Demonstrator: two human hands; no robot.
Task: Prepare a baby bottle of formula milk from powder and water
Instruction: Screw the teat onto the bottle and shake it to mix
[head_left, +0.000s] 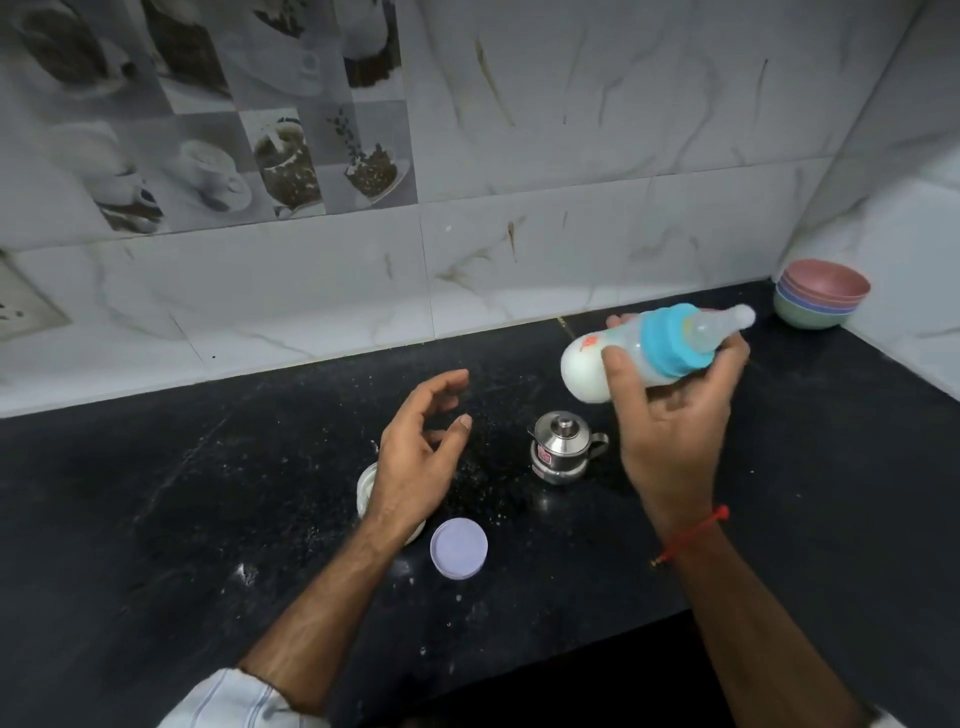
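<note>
My right hand (675, 410) grips a baby bottle (587, 369) with a blue collar and clear teat. The bottle lies almost on its side above the counter, teat pointing right, white milk pooled at its base end. My left hand (415, 457) hovers above the counter with relaxed fingers and holds nothing. Under its wrist stands a small white powder jar (365, 486), mostly hidden. The jar's lilac lid (458, 547) lies flat beside it. A small lidded steel pot (563, 452) with a handle stands between my hands.
The black stone counter (208, 493) carries scattered white powder specks around the jar and the lid. A stack of coloured bowls (821, 293) sits in the far right corner against the tiled wall. The counter's front edge drops off at lower right.
</note>
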